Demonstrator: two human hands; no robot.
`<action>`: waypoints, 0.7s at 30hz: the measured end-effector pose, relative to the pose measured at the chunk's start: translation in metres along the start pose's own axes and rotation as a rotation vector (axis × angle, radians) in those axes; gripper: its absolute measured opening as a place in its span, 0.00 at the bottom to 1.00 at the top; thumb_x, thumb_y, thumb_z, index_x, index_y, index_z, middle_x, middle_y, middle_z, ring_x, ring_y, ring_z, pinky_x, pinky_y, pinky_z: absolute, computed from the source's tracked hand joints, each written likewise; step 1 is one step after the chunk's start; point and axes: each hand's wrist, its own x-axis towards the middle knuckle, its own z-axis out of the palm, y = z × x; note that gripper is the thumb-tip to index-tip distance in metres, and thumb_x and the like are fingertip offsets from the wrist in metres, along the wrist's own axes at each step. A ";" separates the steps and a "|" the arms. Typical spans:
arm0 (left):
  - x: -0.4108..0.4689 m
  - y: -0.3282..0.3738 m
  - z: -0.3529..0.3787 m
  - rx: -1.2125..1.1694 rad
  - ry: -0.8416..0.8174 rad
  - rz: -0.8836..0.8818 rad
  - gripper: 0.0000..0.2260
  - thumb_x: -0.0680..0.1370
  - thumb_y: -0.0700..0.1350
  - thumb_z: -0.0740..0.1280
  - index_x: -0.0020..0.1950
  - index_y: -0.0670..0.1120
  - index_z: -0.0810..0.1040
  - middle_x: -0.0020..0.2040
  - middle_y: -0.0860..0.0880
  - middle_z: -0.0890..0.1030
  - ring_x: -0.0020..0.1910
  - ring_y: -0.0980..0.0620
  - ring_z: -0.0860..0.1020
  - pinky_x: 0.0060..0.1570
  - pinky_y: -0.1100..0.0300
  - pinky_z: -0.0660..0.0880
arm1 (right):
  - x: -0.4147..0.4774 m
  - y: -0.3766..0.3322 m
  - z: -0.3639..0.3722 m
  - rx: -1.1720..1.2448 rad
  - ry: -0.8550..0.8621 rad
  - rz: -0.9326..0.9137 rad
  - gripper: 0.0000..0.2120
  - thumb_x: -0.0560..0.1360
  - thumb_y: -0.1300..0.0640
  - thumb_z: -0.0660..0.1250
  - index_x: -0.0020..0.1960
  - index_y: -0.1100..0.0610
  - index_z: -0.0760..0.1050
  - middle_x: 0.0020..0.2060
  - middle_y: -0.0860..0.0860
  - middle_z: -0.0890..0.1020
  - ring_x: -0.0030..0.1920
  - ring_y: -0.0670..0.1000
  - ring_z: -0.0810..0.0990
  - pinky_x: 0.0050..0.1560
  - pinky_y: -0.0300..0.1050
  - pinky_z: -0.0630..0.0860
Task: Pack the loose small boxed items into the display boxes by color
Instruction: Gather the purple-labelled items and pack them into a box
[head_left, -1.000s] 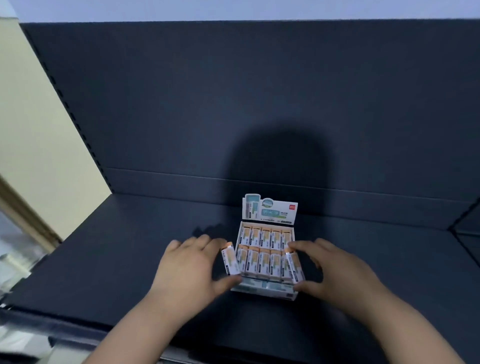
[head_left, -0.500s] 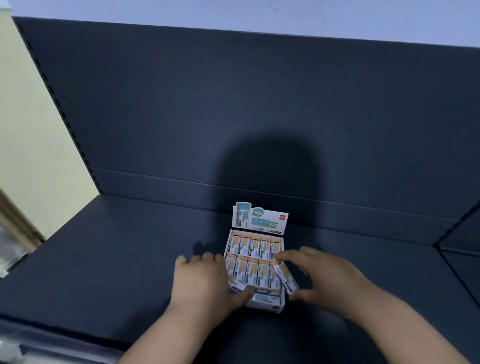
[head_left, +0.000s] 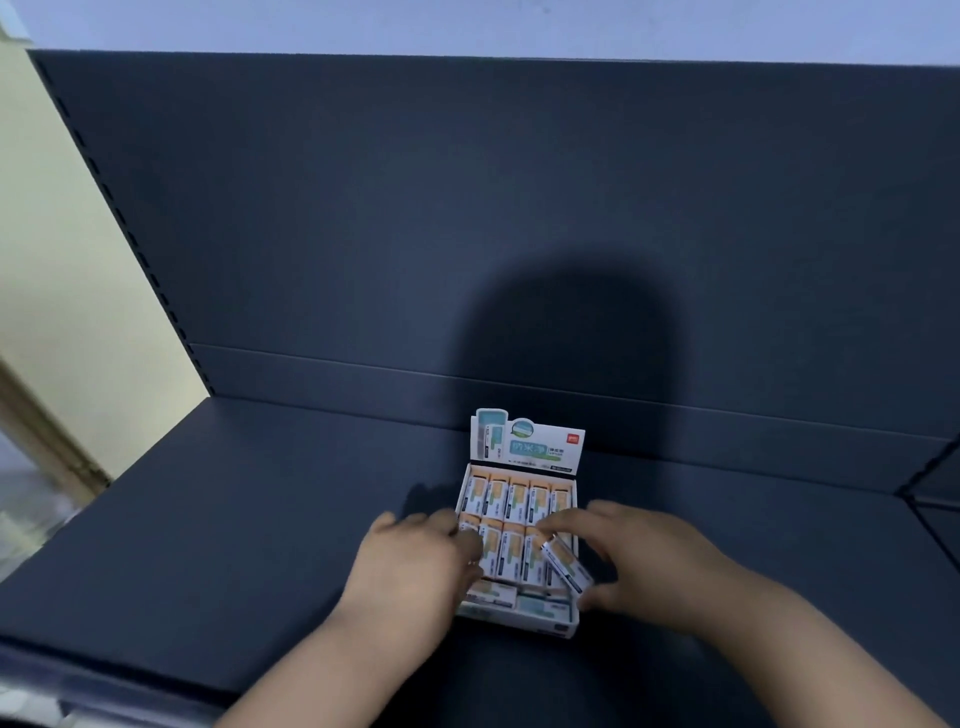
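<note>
On the dark grey shelf (head_left: 208, 519), a small orange-white box (head_left: 569, 569) is being pinched by the right hand (head_left: 654, 566) at 4 o'clock of the white cardboard display box (head_left: 519, 621); the left hand (head_left: 410, 566) grip cannot be told.

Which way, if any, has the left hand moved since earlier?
Yes: the left hand moved right, from beside the display box to over its front-left corner.

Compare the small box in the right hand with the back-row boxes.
The small box is tilted askew over the front-right corner; the back-row boxes sit aligned, seated. The right hand pinches the small box; the back-row boxes are untouched. Both look white-and-orange.
</note>
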 end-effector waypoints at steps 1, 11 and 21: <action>0.001 -0.004 0.003 -0.032 -0.005 0.059 0.14 0.54 0.51 0.81 0.34 0.58 0.81 0.30 0.56 0.74 0.24 0.56 0.74 0.29 0.63 0.62 | 0.001 0.000 0.000 -0.004 0.004 0.003 0.33 0.72 0.45 0.70 0.71 0.34 0.58 0.64 0.37 0.68 0.60 0.41 0.70 0.46 0.35 0.61; 0.007 -0.017 0.018 -0.004 -0.128 0.340 0.21 0.56 0.48 0.76 0.45 0.67 0.82 0.34 0.56 0.72 0.29 0.57 0.74 0.34 0.64 0.59 | 0.006 -0.003 0.004 -0.037 -0.037 -0.034 0.33 0.72 0.48 0.69 0.72 0.35 0.58 0.66 0.39 0.69 0.63 0.43 0.70 0.55 0.39 0.67; 0.000 -0.041 0.014 -0.065 -0.005 0.200 0.25 0.51 0.47 0.79 0.45 0.63 0.83 0.31 0.56 0.71 0.23 0.56 0.72 0.29 0.65 0.60 | 0.017 -0.016 -0.008 -0.093 -0.143 -0.056 0.33 0.72 0.52 0.70 0.70 0.35 0.60 0.63 0.43 0.73 0.61 0.48 0.73 0.55 0.43 0.70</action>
